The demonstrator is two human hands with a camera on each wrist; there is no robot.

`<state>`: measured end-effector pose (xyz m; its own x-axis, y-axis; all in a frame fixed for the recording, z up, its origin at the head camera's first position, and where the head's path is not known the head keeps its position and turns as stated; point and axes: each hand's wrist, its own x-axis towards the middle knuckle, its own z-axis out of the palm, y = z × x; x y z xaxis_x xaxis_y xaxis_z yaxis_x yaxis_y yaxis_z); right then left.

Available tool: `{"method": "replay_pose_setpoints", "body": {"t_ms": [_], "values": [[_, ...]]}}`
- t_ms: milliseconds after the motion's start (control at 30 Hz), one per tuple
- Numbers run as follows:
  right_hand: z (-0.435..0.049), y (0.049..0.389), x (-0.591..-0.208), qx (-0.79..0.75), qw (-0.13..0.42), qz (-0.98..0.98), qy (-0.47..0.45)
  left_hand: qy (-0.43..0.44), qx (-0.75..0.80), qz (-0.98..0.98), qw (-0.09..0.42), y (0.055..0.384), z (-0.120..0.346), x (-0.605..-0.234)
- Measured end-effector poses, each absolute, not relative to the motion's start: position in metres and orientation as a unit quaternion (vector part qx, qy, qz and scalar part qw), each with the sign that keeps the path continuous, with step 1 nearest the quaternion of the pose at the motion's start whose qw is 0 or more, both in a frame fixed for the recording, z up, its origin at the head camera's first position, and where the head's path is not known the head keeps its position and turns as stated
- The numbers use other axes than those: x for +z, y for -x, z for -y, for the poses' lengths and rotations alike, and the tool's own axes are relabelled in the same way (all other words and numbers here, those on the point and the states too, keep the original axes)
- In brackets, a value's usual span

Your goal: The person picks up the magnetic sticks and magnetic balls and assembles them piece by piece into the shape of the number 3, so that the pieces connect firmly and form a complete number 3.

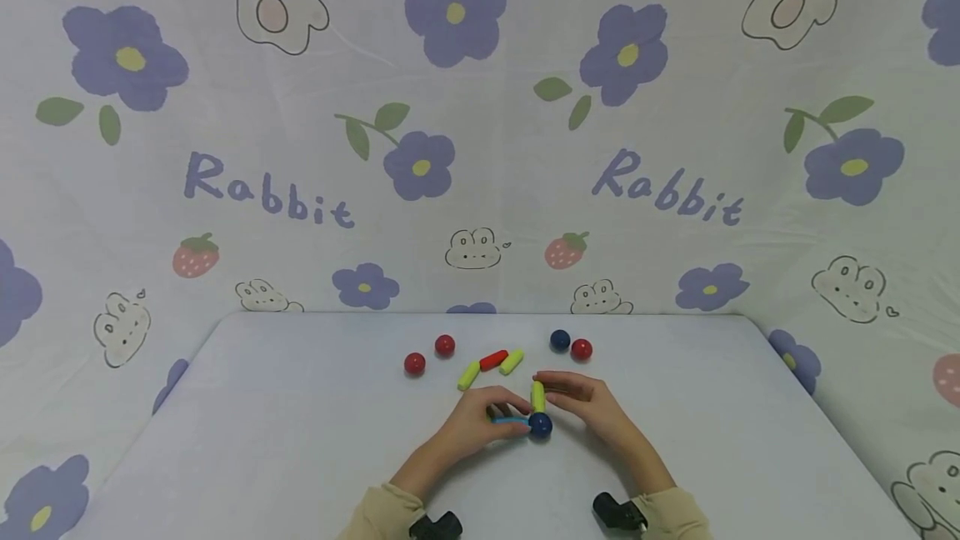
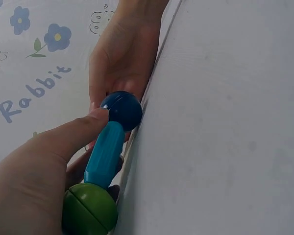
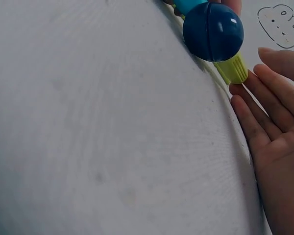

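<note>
My left hand (image 1: 480,422) grips a joined toy piece: a light blue rod (image 2: 104,154) with a dark blue ball (image 2: 121,111) at one end and a green ball (image 2: 89,209) at the other. The thumb lies against the dark blue ball. A yellow-green rod (image 1: 537,397) sticks out from this ball, pointing away from me in the head view. Beside that rod is my right hand (image 1: 592,407), its fingers nearly straight and fingertips right at the rod. In the right wrist view, the rod's end (image 3: 235,71) shows by those fingertips, partly behind the ball.
Farther back on the white table (image 1: 300,440) lie a red rod (image 1: 493,360) and two yellow-green rods (image 1: 468,375). Two red balls (image 1: 415,364) are on the left; a dark blue ball (image 1: 560,341) and a red ball (image 1: 581,349) sit on the right. A patterned cloth (image 1: 480,107) hangs behind.
</note>
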<state>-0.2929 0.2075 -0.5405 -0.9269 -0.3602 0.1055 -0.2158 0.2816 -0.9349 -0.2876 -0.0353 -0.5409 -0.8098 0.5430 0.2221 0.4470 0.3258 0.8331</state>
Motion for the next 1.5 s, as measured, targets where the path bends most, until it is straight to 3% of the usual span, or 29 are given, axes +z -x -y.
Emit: {"method": "replay_pose_setpoints", "body": {"t_ms": [567, 700, 1100, 1300, 1500], "values": [[-0.207, 0.292, -0.537, -0.574, 0.047, -0.801, 0.161, -0.299, 0.487, -0.820, 0.028, 0.289, 0.031, -0.544], [-0.208, 0.293, -0.537, -0.575, 0.021, -0.802, 0.163, -0.295, 0.484, -0.823, 0.032, 0.290, 0.031, -0.546], [-0.206, 0.300, -0.532, -0.624, -0.142, -0.762, 0.104, -0.287, 0.492, -0.821, 0.036, 0.290, 0.031, -0.550], [-0.208, 0.306, -0.530, -0.620, -0.161, -0.767, 0.047, -0.289, 0.492, -0.821, 0.030, 0.289, 0.031, -0.549], [-0.210, 0.312, -0.532, -0.608, -0.147, -0.780, 0.019, -0.283, 0.492, -0.823, 0.036, 0.288, 0.032, -0.547]]}}
